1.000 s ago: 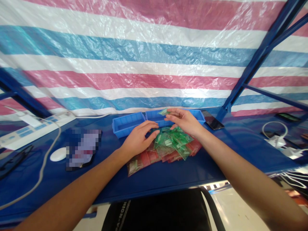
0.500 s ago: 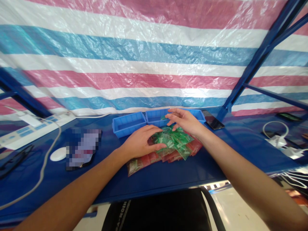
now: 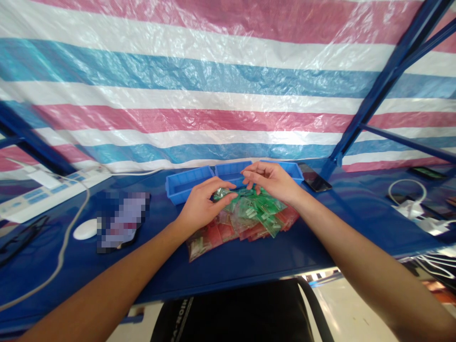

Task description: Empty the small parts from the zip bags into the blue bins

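Note:
My left hand [image 3: 202, 205] is over the left side of a pile of small plastic bags. Between its thumb and fingers is a small clear green bag [image 3: 221, 193], crumpled and shiny. My right hand [image 3: 273, 179] hovers above the back of the pile, its thumb and index fingertips close together; what they pinch, if anything, I cannot make out. Beneath both hands lie flat green bags [image 3: 269, 210] with small pieces inside, overlapping several red bags [image 3: 214, 234]. Behind the pile are a left blue bin [image 3: 190, 183], a middle blue bin [image 3: 231, 170] and a right blue bin [image 3: 294, 172], partly hidden by my right hand.
A dark phone [image 3: 315, 177] lies right of the bins. On the left are a blurred-out phone [image 3: 124, 221], a white round object [image 3: 85, 229], a cable [image 3: 64, 251] and a power strip [image 3: 53, 192]. White chargers [image 3: 409, 209] sit at the right. A striped sheet [image 3: 228, 95] hangs behind.
My right hand's fingers have drawn together, and the green piece at their tips no longer shows there. My left hand has shifted slightly up and left and now has a green bag between its fingers.

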The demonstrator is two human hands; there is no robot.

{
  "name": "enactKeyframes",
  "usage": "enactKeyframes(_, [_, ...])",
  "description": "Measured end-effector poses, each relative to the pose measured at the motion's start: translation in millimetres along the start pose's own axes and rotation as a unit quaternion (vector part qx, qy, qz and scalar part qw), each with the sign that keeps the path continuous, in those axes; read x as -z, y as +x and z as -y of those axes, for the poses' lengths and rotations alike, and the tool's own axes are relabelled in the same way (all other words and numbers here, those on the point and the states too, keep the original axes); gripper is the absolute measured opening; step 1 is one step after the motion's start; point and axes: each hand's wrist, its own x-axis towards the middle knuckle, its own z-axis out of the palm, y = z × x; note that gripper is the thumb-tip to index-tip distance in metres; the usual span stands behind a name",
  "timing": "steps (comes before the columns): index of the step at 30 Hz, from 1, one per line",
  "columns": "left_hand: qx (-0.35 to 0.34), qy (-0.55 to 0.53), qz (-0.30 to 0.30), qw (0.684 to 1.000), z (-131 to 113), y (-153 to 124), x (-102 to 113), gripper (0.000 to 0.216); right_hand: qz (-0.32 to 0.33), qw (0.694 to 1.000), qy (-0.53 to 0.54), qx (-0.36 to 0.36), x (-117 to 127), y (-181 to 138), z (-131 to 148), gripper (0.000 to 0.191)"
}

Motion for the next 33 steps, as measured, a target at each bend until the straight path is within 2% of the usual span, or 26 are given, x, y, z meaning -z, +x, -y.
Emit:
enactKeyframes(3, [0.019,-0.009,-0.031,0.999,-1.9,0.6,1.2,0.026,0.029,0.999,-0.027,0.017,-5.1,-4.0,2.7,0.042])
enactKeyframes(7, [0.040,-0.009,-0.081,0.996,-2.3,-1.4,-0.2,0.025,0.072,0.994,-0.062,0.045,-13.0,-7.4,1.0,0.051])
enactKeyframes(11, [0.034,-0.016,-0.080,0.996,-2.6,-4.5,-3.6,0.025,0.088,0.993,-0.062,0.048,-19.9,-8.7,-3.9,0.047])
enactKeyframes(15, [0.027,-0.029,-0.066,0.997,-3.5,-5.9,-3.3,0.027,0.082,0.996,-0.026,0.039,-20.6,-7.4,-5.1,0.040])
enactKeyframes(18, [0.033,-0.055,-0.077,0.995,-6.4,-4.5,0.1,0.037,0.050,0.998,0.022,0.043,-16.1,-4.3,-3.6,0.041])
enactKeyframes(22, [-0.027,0.000,-0.100,0.995,-9.6,-0.2,4.8,0.058,0.004,0.997,0.070,0.028,-9.3,-0.1,0.1,0.045])
enactKeyframes(26, [-0.073,0.070,-0.083,0.991,-4.7,1.5,5.2,0.041,-0.004,0.996,0.090,0.010,-6.8,0.8,3.3,0.048])
enactKeyframes(33, [-0.083,0.075,-0.077,0.991,3.8,-0.2,7.3,0.024,0.033,0.997,0.072,0.003,-8.7,-0.3,-2.0,0.053])
